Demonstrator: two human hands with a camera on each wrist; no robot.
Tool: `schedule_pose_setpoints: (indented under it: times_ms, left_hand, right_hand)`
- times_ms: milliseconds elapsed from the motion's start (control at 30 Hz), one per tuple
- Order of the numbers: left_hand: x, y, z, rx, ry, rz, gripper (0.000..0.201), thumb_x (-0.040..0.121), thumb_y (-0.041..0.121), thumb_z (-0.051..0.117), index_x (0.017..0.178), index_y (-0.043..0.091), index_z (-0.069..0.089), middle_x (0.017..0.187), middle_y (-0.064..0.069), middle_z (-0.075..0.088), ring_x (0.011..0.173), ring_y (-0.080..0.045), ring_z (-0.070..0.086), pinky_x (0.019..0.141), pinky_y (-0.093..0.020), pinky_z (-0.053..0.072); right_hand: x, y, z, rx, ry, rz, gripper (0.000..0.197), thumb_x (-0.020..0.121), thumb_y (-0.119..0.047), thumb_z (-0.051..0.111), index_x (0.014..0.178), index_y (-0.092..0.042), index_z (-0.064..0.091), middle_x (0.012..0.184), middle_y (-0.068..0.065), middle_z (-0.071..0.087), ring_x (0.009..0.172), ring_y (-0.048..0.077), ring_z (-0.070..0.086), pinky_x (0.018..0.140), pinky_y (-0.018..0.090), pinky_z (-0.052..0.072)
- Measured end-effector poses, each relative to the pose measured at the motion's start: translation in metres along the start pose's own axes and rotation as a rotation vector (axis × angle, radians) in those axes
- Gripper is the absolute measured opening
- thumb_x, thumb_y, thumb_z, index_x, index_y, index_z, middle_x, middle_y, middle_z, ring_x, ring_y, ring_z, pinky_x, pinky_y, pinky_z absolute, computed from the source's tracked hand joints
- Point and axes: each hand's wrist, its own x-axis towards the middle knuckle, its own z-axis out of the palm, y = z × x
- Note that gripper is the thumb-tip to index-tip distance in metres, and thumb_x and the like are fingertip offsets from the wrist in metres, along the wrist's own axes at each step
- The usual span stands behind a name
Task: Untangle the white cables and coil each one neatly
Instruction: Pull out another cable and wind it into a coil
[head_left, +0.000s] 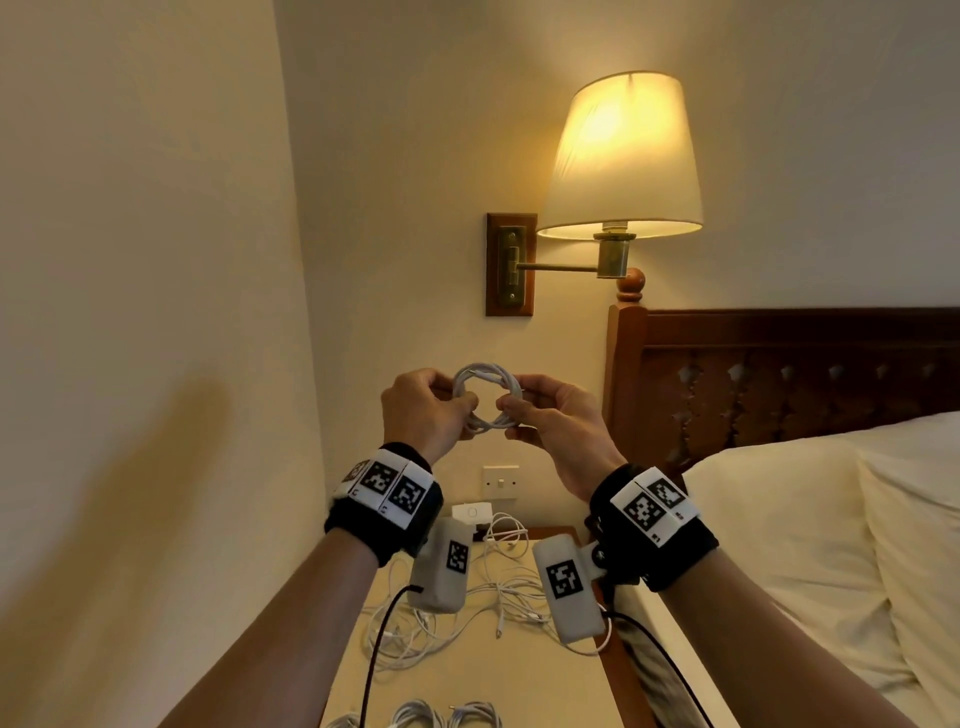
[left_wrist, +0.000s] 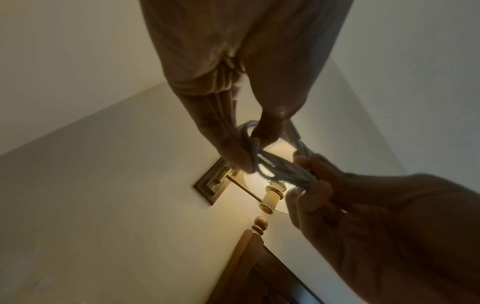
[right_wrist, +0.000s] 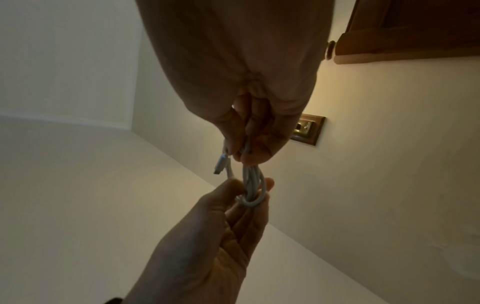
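A white cable wound into a small round coil (head_left: 485, 399) is held up in the air in front of the wall. My left hand (head_left: 431, 410) pinches its left side and my right hand (head_left: 545, 415) pinches its right side. In the left wrist view the coil (left_wrist: 275, 162) runs from my left fingers (left_wrist: 233, 152) to my right fingers (left_wrist: 309, 185). In the right wrist view a connector end (right_wrist: 221, 164) sticks out beside the coil (right_wrist: 253, 185). A tangle of loose white cables (head_left: 488, 597) lies on the bedside table (head_left: 467, 686) below my wrists.
Several coiled white cables (head_left: 447, 716) lie at the table's near edge. A white charger (head_left: 471, 513) sits at the back of the table under a wall switch (head_left: 500, 482). A lit wall lamp (head_left: 621, 156) hangs above. Bed and wooden headboard (head_left: 779, 374) stand at right.
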Motion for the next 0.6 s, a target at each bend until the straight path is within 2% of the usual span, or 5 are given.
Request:
schedule_pose_setpoints:
  times_ms: [167,300,400,500,600]
  left_hand:
    - [0.000,0.004,-0.002,0.010,-0.136,0.000,0.027,0.089,0.007,0.065,0.108,0.021,0.052,0.081,-0.009,0.069,0.056,-0.017,0.068,0.043,-0.025,0.052]
    - [0.001,0.010,-0.006,-0.298,-0.208,-0.273,0.015,0.091,0.004,0.058,0.100,0.015,0.064,0.088,-0.012,0.073,0.059,-0.016,0.063,0.047,-0.024,0.048]
    - [0.003,0.010,-0.009,-0.498,-0.350,-0.352,0.015,0.088,0.009,0.065,0.102,0.009,0.070,0.091,-0.009,0.074,0.071,-0.016,0.062,0.060,-0.025,0.051]
    - [0.003,0.009,-0.011,-0.642,-0.415,-0.393,0.029,0.082,0.023,0.073,0.106,0.007,0.070,0.093,-0.006,0.071,0.081,-0.017,0.060,0.076,-0.029,0.050]
    - [0.002,0.010,-0.012,-0.753,-0.424,-0.415,0.024,0.093,0.028,0.058,0.102,0.010,0.071,0.102,-0.008,0.072,0.091,-0.019,0.063,0.087,-0.034,0.046]
  right_hand:
    - [-0.002,0.001,-0.003,0.041,-0.030,0.027,0.016,0.091,-0.002,0.061,0.104,-0.010,0.065,0.090,0.009,0.066,0.081,0.017,0.064,0.070,0.025,0.056]
    - [-0.002,-0.003,-0.002,0.055,-0.039,0.018,0.014,0.093,-0.003,0.059,0.103,-0.010,0.065,0.089,0.007,0.064,0.080,0.016,0.062,0.068,0.025,0.055]
    - [0.001,-0.005,-0.005,0.060,0.027,0.022,0.012,0.095,-0.006,0.057,0.102,-0.011,0.065,0.088,0.007,0.063,0.080,0.015,0.060,0.067,0.025,0.053]
    - [0.003,-0.006,-0.010,0.084,0.066,0.031,0.012,0.096,-0.006,0.055,0.101,-0.009,0.066,0.086,0.006,0.063,0.079,0.015,0.061,0.067,0.025,0.052]
    - [0.003,-0.009,-0.013,0.086,0.069,0.032,0.013,0.096,-0.006,0.054,0.101,-0.009,0.065,0.086,0.006,0.063,0.079,0.015,0.060,0.066,0.024,0.053]
